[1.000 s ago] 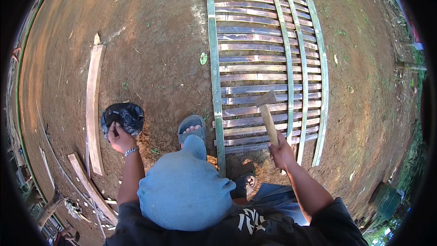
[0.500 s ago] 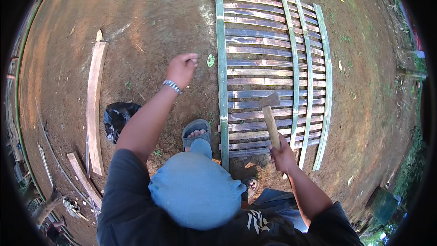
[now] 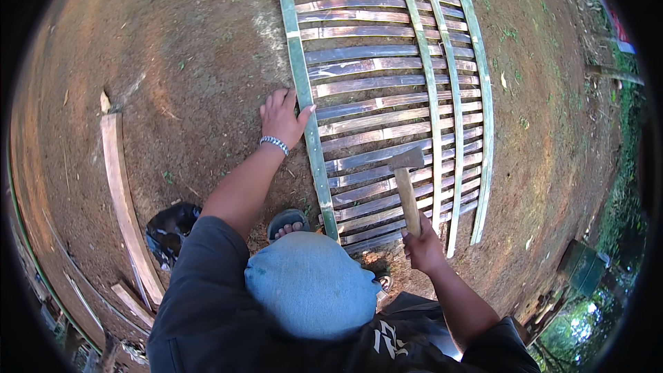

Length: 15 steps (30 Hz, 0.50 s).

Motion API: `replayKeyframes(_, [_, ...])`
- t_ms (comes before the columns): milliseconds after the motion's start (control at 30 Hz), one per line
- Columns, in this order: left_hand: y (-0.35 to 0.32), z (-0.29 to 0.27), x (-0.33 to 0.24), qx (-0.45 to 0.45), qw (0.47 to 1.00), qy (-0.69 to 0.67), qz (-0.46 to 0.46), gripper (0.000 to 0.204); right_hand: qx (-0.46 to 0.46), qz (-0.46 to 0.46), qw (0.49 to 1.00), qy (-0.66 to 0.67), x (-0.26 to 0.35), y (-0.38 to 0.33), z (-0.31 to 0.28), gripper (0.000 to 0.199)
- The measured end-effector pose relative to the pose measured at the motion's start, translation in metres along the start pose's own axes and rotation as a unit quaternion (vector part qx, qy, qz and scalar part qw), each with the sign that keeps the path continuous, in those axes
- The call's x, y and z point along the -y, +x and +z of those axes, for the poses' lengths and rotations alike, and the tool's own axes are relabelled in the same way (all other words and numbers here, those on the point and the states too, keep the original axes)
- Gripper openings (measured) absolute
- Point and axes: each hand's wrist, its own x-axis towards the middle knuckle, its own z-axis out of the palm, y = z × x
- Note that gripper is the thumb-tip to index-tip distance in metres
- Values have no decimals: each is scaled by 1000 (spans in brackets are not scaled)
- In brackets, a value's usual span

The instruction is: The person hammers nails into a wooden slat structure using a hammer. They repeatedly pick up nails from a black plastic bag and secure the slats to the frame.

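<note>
Bamboo panel (image 3: 394,97) lies flat on bare reddish earth, directly in front of both hands: a lattice of split slats, grey-brown and weathered, crossed by four long green-edged rails that bend with the lens. Going left to right: well to the left of the left hand, a long pale wooden plank (image 3: 124,200) lies on the dirt, rough-sawn and slightly bowed, with shorter offcuts near its lower end. Below and left of that hand, close to the elbow, sits a black plastic bag (image 3: 169,228), glossy and crumpled, its mouth open; what it holds cannot be made out. The left hand (image 3: 282,117), a beaded metal bracelet at its wrist, is spread open and pressed flat, fingers on the soil and thumb laid against the panel's leftmost green rail (image 3: 307,103); it grips nothing. Just below the forearm a foot in a grey sandal (image 3: 290,224) rests at the rail's near end, beside a knee in faded blue cloth. The right hand (image 3: 423,249) is closed tight round the lower end of a hammer (image 3: 407,186), whose plain wooden handle rises away from the hand to a dark, blocky metal head hovering over or resting on the slats; which, I cannot tell. Right of this hand the outer rails end, then dirt with scattered leaves and grass
</note>
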Motion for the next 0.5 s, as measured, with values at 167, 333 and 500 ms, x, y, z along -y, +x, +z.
replayKeyframes(167, [-2,10,4,-34,999,-8,8,56,22,-25,999,6,20,4,15,59])
replayKeyframes(333, [-2,10,3,-34,999,-8,2,56,12,-21,999,-29,45,7,24,61])
replayKeyframes(500, [-2,5,-1,-24,1000,-3,-12,57,0,-37,997,-62,82,10,25,61])
